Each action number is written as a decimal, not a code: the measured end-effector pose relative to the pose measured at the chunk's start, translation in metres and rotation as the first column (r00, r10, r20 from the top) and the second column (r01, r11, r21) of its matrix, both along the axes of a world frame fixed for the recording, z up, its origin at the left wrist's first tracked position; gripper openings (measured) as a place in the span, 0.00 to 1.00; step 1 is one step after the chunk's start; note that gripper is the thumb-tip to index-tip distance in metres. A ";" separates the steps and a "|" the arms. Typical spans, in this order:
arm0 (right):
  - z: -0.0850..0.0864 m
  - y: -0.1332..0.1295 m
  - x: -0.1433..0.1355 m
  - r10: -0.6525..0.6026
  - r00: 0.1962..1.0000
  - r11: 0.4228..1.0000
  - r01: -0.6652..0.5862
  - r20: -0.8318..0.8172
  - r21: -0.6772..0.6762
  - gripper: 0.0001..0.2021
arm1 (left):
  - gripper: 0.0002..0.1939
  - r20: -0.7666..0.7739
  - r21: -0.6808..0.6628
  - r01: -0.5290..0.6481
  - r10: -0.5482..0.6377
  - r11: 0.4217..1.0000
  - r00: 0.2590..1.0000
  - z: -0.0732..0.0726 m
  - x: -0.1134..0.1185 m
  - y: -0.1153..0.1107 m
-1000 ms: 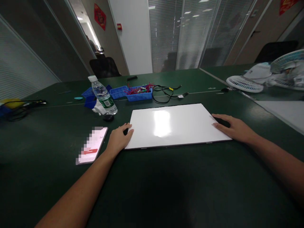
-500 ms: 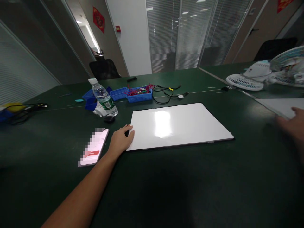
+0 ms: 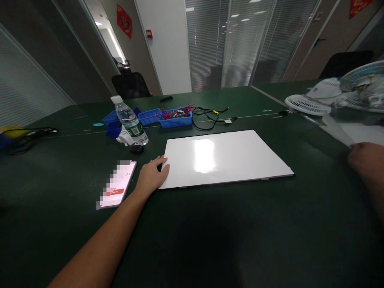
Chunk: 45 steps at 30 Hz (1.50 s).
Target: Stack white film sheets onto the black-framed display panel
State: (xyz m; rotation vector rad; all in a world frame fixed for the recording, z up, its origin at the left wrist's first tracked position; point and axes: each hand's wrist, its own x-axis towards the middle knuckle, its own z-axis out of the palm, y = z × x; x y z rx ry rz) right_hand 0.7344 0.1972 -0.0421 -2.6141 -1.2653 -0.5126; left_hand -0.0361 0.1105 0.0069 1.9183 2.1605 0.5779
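A flat white panel [image 3: 237, 158] with a thin dark edge and a glossy surface lies on the dark green table. My left hand [image 3: 151, 176] grips its left edge, thumb on the top face and fingers along the side. Far to the right, my right hand [image 3: 366, 162] is closed on the near corner of a thin translucent sheet [image 3: 339, 131], which is lifted at an angle. Beneath and behind that sheet lies more white sheet material [image 3: 367, 132]. The right fingertips are partly hidden and a little blurred.
Left of the panel lie a phone [image 3: 118, 186] and a black mouse [image 3: 137, 149]. A water bottle [image 3: 132, 124], blue trays [image 3: 176, 122] with red wires and a black cable [image 3: 207, 120] stand behind. White fan parts [image 3: 312, 100] sit back right.
My right hand has closed on the translucent sheet and raised its edge from the white material. My left hand stays at the panel's left edge; the panel has not moved.
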 end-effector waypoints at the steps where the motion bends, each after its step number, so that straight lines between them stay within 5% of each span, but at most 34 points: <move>1: 0.009 -0.002 -0.018 -0.086 0.995 0.996 0.084 -0.060 -0.024 0.32 | 0.25 0.000 0.000 0.001 -0.001 1.000 1.000 0.000 0.000 0.000; 4: 0.032 -0.012 -0.077 -0.069 0.994 0.996 0.073 -0.089 0.046 0.31 | 0.25 0.003 -0.010 -0.012 0.012 1.000 1.000 0.000 -0.001 0.000; 8: 0.048 -0.027 -0.155 0.246 0.968 0.952 -0.250 0.047 0.175 0.32 | 0.25 0.004 -0.017 -0.022 0.022 1.000 1.000 0.001 -0.001 0.000; 11: 0.050 -0.034 -0.200 0.571 0.805 0.791 -0.592 0.160 0.156 0.30 | 0.25 0.009 -0.010 -0.012 0.012 1.000 1.000 0.000 -0.001 0.000; 14: 0.050 -0.040 -0.231 0.826 0.544 0.544 -0.838 0.148 0.046 0.25 | 0.26 0.007 -0.005 -0.001 0.001 1.000 1.000 0.000 -0.002 0.000; 17: 0.051 -0.046 -0.248 0.949 0.313 0.315 -0.948 0.044 -0.049 0.19 | 0.25 -0.001 -0.010 -0.009 0.009 1.000 1.000 0.001 -0.001 0.000; 20: 0.054 -0.050 -0.254 0.981 0.180 0.174 -0.981 -0.073 -0.083 0.15 | 0.25 -0.002 0.001 -0.007 0.007 1.000 1.000 0.001 -0.001 0.000; 24: 0.059 -0.053 -0.255 0.979 0.075 0.075 -0.997 -0.192 -0.007 0.14 | 0.26 -0.012 -0.001 -0.008 0.008 1.000 1.000 -0.001 -0.002 0.000; 29: 0.061 -0.054 -0.257 0.965 0.028 0.032 -0.999 -0.259 0.012 0.12 | 0.25 -0.011 0.022 0.000 0.000 1.000 1.000 -0.006 -0.004 0.003; 31: 0.061 -0.055 -0.257 0.965 0.043 0.054 -0.998 -0.260 0.034 0.14 | 0.24 -0.014 0.037 0.008 -0.007 0.999 1.000 -0.008 -0.005 0.003; 33: 0.061 -0.054 -0.253 0.969 0.131 0.152 -0.985 -0.211 0.086 0.16 | 0.24 -0.013 0.050 0.016 -0.015 0.999 1.000 -0.009 -0.003 0.002; 36: 0.061 -0.046 -0.235 0.872 0.487 0.487 -0.849 -0.057 0.203 0.23 | 0.26 -0.017 0.054 0.030 -0.029 0.998 0.999 -0.006 0.001 0.000; 38: 0.059 -0.036 -0.212 0.663 0.749 0.731 -0.644 -0.011 0.225 0.30 | 0.28 -0.025 0.056 0.055 -0.053 0.997 0.998 -0.003 0.004 -0.001; 40: 0.054 -0.025 -0.183 0.440 0.897 0.894 -0.433 -0.038 0.117 0.36 | 0.30 -0.042 0.060 0.090 -0.087 0.994 0.995 -0.003 0.005 -0.001; 42: 0.047 -0.015 -0.152 0.293 0.950 0.953 -0.300 -0.109 -0.052 0.40 | 0.31 -0.064 0.052 0.120 -0.116 0.991 0.991 -0.003 0.004 -0.001; 45: 0.038 -0.004 -0.121 0.211 0.954 0.949 -0.253 -0.212 -0.190 0.43 | 0.30 -0.086 0.032 0.143 -0.140 0.989 0.986 -0.006 0.003 0.000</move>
